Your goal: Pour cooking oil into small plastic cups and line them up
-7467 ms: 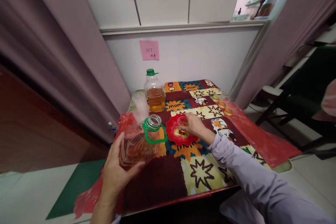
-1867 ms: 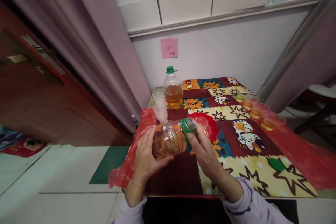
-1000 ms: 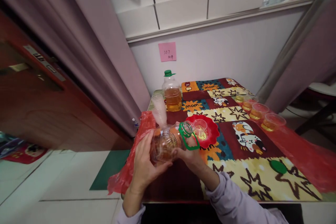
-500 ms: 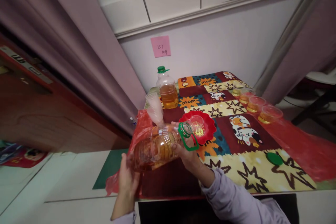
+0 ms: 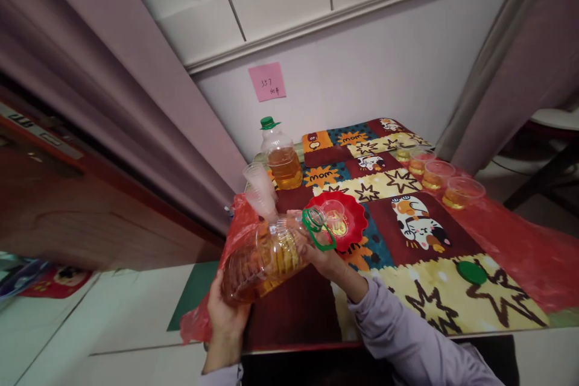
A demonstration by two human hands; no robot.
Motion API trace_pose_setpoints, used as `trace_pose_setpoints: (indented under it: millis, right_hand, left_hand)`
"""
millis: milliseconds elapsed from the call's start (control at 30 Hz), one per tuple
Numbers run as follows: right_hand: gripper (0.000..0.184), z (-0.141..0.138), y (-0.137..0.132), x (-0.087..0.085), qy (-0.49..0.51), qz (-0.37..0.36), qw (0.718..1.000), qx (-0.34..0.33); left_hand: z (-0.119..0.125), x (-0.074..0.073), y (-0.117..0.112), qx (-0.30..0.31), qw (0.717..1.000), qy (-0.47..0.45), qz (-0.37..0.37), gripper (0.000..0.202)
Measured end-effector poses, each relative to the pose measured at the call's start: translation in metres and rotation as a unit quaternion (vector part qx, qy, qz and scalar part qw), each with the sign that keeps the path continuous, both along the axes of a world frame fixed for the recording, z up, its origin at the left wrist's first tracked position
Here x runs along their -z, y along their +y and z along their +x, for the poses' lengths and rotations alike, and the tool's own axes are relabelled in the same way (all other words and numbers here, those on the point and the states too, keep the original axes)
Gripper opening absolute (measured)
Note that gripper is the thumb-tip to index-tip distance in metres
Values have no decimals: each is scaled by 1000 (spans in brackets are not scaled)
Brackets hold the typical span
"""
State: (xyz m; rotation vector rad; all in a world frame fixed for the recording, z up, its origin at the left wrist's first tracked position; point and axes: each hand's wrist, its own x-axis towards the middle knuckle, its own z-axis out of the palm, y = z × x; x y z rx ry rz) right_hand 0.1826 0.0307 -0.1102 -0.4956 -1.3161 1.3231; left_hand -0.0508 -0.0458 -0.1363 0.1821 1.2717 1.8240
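A large clear plastic bottle (image 5: 266, 260) of amber liquid lies tilted nearly on its side, its uncapped mouth and green handle ring pointing right. My left hand (image 5: 226, 315) cups the bottle's base from below. Near the neck, my right hand (image 5: 322, 258) is closed around the bottle, its fingers partly seen through the plastic. Just past the mouth, a clear plastic cup (image 5: 335, 212) stands in a red scalloped dish (image 5: 358, 236). Whether liquid is flowing I cannot tell.
A second bottle (image 5: 284, 164) with a green cap stands at the back left, beside stacked clear cups (image 5: 262, 192). Several cups of amber liquid (image 5: 461, 194) line the right edge. A loose green cap (image 5: 471, 272) lies on the patterned mat (image 5: 434, 289).
The bottle stays tilted in both hands over the dish, shifted slightly left and down in view. My left hand shows more fully under the base. The camera has turned a little.
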Motion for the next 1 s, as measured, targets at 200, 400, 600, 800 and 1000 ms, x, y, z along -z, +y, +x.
trace_pose_setpoints:
  millis: [200,400,600,800,1000]
  right_hand:
    - [71,5,8,16,7,17,999,-39]
    - [74,5,7,20,-36,21,999,-24]
    - [75,-1,4,22,13,-58,998,-34]
    - [75,-4,6,32,49,-112,992,-34]
    - [67,-13,7,44,130,-153,978,-61]
  left_hand:
    - [-3,-11,-4,-10,1000,-11,-22,20]
    - [-16,-27,-9,-37,997,-10,-60,20]
    - [-22,-37,-4,-38,996,44,-70,31]
    - [-11,-47,1,-44,994,48,-90,18]
    - [0,-61,3,-58,993,19,-96,5]
